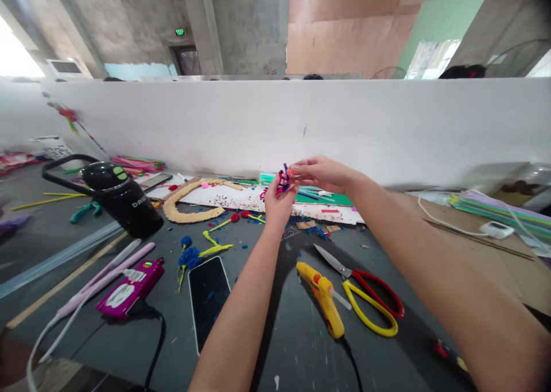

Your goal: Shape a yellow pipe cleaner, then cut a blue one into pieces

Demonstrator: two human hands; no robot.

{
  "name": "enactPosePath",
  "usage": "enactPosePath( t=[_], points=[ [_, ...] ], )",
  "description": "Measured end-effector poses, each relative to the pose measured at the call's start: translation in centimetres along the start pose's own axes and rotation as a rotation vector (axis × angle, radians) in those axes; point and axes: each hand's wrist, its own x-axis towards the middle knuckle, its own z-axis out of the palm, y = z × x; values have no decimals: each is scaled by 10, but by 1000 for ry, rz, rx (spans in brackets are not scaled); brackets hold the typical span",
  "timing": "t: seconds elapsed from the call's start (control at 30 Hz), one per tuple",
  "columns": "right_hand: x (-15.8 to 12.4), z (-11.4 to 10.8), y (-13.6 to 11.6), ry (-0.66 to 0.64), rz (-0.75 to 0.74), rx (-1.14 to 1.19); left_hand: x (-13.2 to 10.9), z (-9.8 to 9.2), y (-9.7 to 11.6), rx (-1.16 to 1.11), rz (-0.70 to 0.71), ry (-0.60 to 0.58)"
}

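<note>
Pinching a small multicoloured bundle (284,178) above the bench (288,323) with my left fingers (291,195), I presumably steady it for my right fingers (306,170), curved at its edge, whether gripping I cannot tell.

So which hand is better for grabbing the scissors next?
Probably the right hand. The scissors lie closer to the right forearm than to the left one. And the left hand seems to be holding the small colourful piece, so it looks busier.
</note>
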Motion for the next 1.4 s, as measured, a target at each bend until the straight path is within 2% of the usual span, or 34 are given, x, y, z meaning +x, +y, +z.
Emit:
enactPosePath(
  t=[0.1,0.27,0.43,0.6,0.8,0.9,0.97,1.03,1.1,1.2,1.3,1.37,1.4],
  points=[
    [-2,-3,8,-49,-19,-54,2,1,1,-34,6,1],
    [-7,-11,21,0,-59,-90,7,-1,-3,-226,-94,111],
    [-13,-11,29,-48,-70,-38,8,0,-4,-352,-166,165],
    [-19,-11,33,-50,-83,15,8,-1,1,-358,-201,198],
    [-26,-14,36,0,-25,10,7,-1,-2,-359,-162,166],
    [-30,-15,39,-43,-69,-10,5,3,-2,-357,-156,139],
    [-31,-16,41,-53,-146,-45,2,5,-2,-370,-156,77],
    [-31,-15,45,-1,-235,-109,-1,9,0,-384,-181,-22],
    [-29,-15,49,117,-302,-177,-5,12,0,-377,-225,-109],
    [-22,-19,58,282,-353,-238,-10,14,-1,-332,-277,-157],
    [-14,-35,72,419,-332,-255,-9,11,-3,-296,-292,-103],
    [-13,-53,82,593,-185,-346,-5,6,-4,-295,-279,-4],
    [-15,-65,87,625,-126,-383,-2,2,-5,-302,-272,62]
  ],
)
